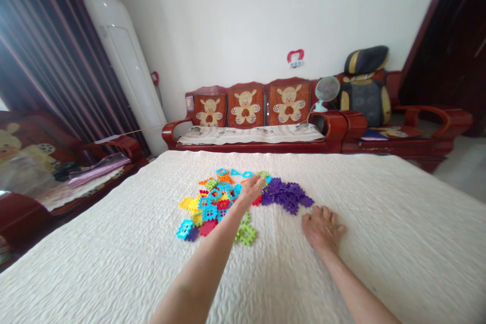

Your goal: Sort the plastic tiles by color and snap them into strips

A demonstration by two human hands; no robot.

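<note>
A heap of flat plastic building tiles [212, 201] in blue, yellow, red, orange and green lies on a cream quilted cloth [379, 223]. Beside it on the right sits a separate cluster of purple tiles [286, 195]. My left hand [251, 188] reaches out over the far side of the mixed heap, fingers stretched forward, right at the edge of the purple cluster; nothing shows in it. My right hand [322, 227] rests flat on the cloth just in front of the purple tiles, fingers spread, holding nothing. A green tile [246, 234] lies near my left forearm.
A red wooden bench [246, 134] with bear cushions stands behind the cloth-covered surface. A small fan [326, 90] and a dark backpack [364, 88] sit at its right end. A white standing air conditioner [127, 68] is at the back left, an armchair [45, 172] at the left.
</note>
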